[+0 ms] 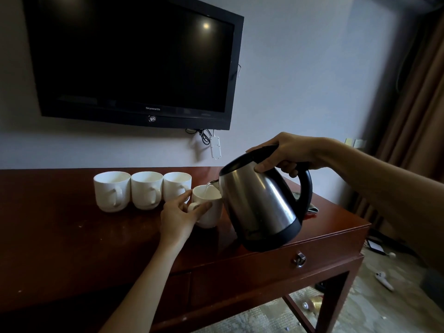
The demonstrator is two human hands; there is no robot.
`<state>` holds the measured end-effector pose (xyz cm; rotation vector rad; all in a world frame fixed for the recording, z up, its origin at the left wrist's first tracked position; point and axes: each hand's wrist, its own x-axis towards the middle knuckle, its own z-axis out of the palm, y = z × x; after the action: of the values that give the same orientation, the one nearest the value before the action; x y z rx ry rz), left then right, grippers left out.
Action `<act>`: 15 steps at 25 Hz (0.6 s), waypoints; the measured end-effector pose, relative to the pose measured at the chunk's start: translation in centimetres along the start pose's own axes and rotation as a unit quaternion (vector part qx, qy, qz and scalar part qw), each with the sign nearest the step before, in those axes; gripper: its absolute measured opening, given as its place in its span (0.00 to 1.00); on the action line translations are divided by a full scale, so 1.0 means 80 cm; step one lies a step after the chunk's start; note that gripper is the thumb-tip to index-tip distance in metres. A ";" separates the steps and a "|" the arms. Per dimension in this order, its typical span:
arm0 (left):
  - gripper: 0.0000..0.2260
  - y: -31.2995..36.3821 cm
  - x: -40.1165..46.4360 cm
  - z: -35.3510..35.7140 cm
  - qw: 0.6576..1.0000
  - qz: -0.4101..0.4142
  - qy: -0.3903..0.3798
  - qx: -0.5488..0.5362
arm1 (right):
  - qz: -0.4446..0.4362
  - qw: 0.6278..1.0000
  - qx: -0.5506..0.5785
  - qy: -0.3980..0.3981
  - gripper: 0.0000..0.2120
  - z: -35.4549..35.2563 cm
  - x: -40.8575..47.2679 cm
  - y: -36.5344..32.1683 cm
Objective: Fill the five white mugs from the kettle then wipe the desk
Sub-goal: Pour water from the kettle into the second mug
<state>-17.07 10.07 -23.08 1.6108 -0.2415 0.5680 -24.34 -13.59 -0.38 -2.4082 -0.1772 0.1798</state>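
Observation:
Three white mugs stand in a row at the back of the dark wooden desk. A fourth white mug stands a little nearer, right of them. My left hand holds this mug by its handle and side. My right hand grips the black handle of a steel kettle, which is tilted left above the desk. A thin stream of water runs from its spout into the fourth mug. A fifth mug is not visible.
A black wall television hangs above the desk, with a white power strip dangling below it. A crumpled cloth lies behind the kettle. The desk's right edge and drawer are near; curtains hang at right.

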 end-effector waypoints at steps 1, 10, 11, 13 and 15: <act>0.29 0.000 0.000 0.000 1.000 0.003 0.002 0.003 | 0.001 1.000 0.001 0.000 0.21 0.000 0.000 0.000; 0.31 -0.002 0.001 0.001 1.000 0.008 -0.002 -0.002 | 0.007 1.000 -0.004 -0.001 0.22 0.000 0.002 -0.001; 0.32 -0.001 0.001 0.001 1.000 0.009 -0.002 -0.007 | 0.008 1.000 -0.004 -0.002 0.22 0.000 0.002 -0.001; 0.33 -0.002 0.002 0.001 1.000 0.007 -0.002 -0.010 | 0.008 1.000 -0.004 -0.004 0.23 0.000 0.001 -0.001; 0.32 -0.004 0.003 0.002 1.000 0.003 -0.001 -0.011 | 0.009 1.000 -0.004 -0.003 0.22 0.001 0.001 -0.002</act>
<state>-16.70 10.03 -23.26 1.5892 -0.2524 0.5661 -24.26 -13.44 -0.32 -2.4172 -0.1601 0.1955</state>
